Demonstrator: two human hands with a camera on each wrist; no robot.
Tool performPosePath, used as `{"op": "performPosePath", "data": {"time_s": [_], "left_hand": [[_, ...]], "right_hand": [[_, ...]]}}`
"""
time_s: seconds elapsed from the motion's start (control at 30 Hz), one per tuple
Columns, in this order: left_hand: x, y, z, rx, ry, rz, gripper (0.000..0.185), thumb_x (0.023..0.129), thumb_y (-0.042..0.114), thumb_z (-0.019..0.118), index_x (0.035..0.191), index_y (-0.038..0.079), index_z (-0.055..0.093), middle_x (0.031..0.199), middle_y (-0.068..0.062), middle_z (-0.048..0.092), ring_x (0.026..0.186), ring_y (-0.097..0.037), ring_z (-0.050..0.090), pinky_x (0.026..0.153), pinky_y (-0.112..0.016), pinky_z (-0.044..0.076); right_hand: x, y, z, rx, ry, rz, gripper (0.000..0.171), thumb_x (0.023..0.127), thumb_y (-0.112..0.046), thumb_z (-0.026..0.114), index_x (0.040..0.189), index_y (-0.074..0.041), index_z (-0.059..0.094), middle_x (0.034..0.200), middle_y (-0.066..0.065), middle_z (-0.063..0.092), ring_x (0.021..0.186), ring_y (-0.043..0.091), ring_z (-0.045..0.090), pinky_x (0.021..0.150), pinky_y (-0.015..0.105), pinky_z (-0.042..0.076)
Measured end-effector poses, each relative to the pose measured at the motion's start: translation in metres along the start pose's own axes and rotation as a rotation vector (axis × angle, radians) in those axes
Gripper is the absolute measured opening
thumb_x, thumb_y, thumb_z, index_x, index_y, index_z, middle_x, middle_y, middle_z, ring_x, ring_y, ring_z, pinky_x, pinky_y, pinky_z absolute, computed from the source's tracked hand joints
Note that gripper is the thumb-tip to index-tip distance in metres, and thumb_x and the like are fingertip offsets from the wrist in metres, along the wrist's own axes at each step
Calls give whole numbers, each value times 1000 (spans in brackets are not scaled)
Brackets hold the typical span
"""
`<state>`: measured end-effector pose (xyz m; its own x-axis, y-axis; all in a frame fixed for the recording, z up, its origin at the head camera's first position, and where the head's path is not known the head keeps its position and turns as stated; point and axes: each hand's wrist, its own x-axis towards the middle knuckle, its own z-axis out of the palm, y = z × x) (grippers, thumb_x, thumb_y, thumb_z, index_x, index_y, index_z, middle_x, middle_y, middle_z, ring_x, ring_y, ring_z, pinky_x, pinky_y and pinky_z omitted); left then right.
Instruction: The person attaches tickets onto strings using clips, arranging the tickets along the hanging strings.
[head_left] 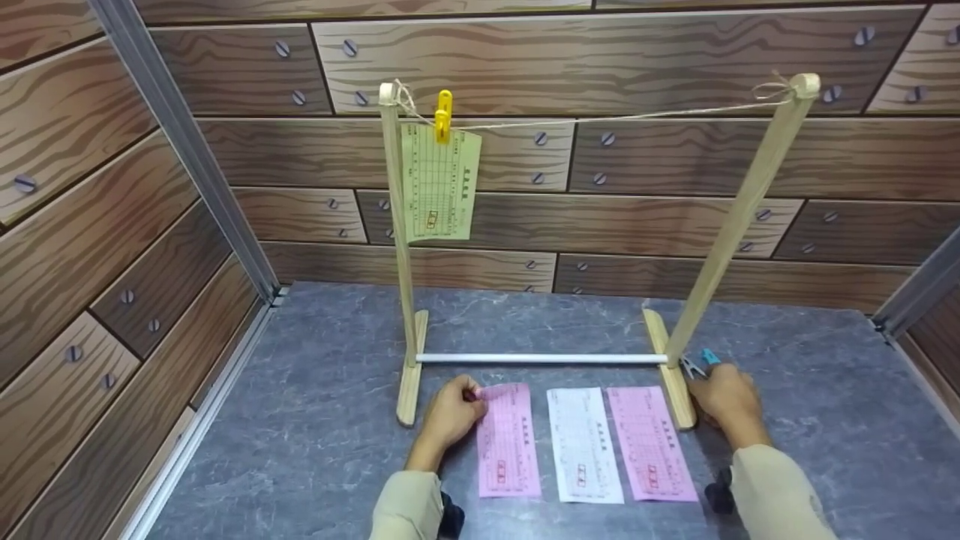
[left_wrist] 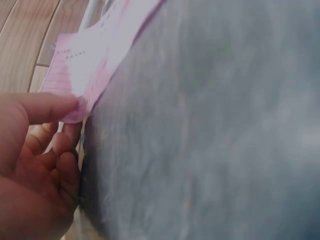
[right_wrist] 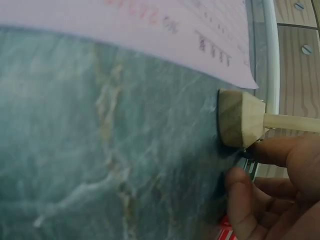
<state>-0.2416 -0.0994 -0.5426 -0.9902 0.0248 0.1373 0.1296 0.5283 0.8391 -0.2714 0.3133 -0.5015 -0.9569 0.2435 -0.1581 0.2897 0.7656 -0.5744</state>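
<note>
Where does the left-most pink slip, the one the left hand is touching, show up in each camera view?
Head: the left pink slip lies flat on the grey table, bottom centre, its top corner at the left hand.
Left wrist: upper left, corner pinched by the fingers.
Right wrist: cannot tell; the pale sheet at the top is probably another slip.
Shared landmark: the grey table.

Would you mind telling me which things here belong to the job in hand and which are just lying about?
In hand:
left hand pinching the left pink slip
right hand holding a blue clip
string
wooden rack

Lying about:
white slip
right pink slip
green slip, already pegged
</note>
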Motion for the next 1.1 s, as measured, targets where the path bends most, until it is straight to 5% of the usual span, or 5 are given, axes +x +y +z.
{"op": "performPosePath", "data": {"time_s": [0.3,0.53,0.87,1.1], "left_hand": [[2,2,11,-80,94,-52,7,86,8,70,90,9,65,75,3,57,68,-13,53,65,-34,45],[6,0,12,-72,179,-110,4,92,15,69,91,11,68,73,5,58,65,-11,52,63,-34,44],[12,-11,7,-365,208,-109,14,83,-4,61,96,-3,67,68,1,56,55,-9,49,52,-23,40],[17,-13,3,-400,227,-162,12,94,3,58,97,-3,68,69,-3,60,46,-12,52,42,-21,42]], "right_hand": [[-3,5,-4,12,70,-3,45,96,-29,58,118,10,59,69,10,61,60,25,59,55,37,46],[-10,0,-4,163,92,17,51,96,-25,54,128,13,51,66,8,62,51,18,63,48,32,53],[-16,-10,-6,275,149,-8,54,96,-22,58,137,11,48,92,18,67,58,23,69,52,35,57],[-22,-15,-7,343,215,-80,51,98,-20,58,138,10,49,111,30,64,62,25,70,54,35,58]]}}
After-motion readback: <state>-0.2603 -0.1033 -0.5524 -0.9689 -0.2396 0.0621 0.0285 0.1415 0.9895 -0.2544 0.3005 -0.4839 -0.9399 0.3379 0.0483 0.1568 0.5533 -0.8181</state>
